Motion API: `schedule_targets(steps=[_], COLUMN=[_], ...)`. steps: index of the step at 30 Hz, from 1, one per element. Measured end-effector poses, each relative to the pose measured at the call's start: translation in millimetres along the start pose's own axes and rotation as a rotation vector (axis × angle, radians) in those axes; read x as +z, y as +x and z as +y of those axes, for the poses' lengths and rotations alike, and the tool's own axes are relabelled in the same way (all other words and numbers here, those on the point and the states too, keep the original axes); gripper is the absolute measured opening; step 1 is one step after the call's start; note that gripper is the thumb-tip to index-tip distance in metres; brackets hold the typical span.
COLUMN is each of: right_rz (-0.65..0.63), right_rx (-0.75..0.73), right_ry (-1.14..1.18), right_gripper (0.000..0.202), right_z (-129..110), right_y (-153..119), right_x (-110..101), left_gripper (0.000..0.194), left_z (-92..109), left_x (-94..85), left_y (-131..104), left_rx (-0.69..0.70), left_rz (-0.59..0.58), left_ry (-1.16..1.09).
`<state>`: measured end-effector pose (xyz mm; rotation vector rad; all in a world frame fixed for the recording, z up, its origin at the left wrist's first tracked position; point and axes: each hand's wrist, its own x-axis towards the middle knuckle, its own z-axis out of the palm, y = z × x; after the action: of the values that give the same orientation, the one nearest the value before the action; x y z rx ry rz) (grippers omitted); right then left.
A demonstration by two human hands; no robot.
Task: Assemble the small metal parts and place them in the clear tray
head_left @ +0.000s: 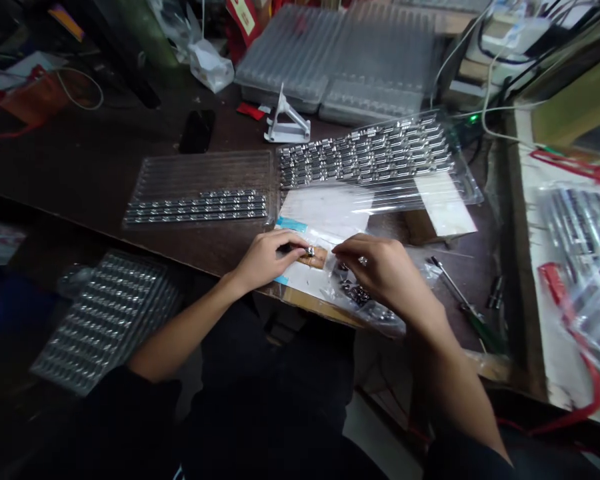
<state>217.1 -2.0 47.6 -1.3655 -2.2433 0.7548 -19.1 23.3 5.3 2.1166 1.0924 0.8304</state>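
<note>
My left hand (270,257) pinches a small shiny metal part (310,251) between thumb and fingers, over a small brown block (320,257) on a white sheet (325,207). Just right of the block is my right hand (375,263), its fingers pinched together; what they hold, if anything, is too small to name. Beneath the right hand, a clear plastic bag (387,321) holds several small dark metal pieces. Behind the hands, a clear tray (370,157) is filled with rows of metal parts. The tray at left (205,173) has a few rows along its near side.
Stacked clear trays (290,53) stand at the back, behind a white stand (287,123). A black phone (197,131) lies left of it. A green-handled screwdriver (465,303) is at right, near a white box (445,207). More filled trays (100,320) sit below the table's left edge.
</note>
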Motion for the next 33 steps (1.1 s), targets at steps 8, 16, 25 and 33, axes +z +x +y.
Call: schedule_targets(steps=[8,16,25,33], right_rz=[0.059,0.007,-0.085,-0.177], right_rx=[0.052,0.070,-0.091,0.054], right_ry=[-0.089,-0.155,-0.348,-0.226], right_gripper=[0.022,0.023,0.024,0.018], right_z=[0,-2,-15,-8], right_y=[10,17,18,3], right_x=[21,37,48,3], left_gripper=[0.008,0.008,0.014,0.004], left_z=[-7,-8,-7,7], left_x=[7.8,8.5,-4.8,10.1], left_y=[-4,-5,-23,-9], left_rx=[0.086,0.060,-0.043,-0.011], left_rz=[0.040,0.066,0.035,0.128], left_ry=[0.057,0.011,0.275,0.184])
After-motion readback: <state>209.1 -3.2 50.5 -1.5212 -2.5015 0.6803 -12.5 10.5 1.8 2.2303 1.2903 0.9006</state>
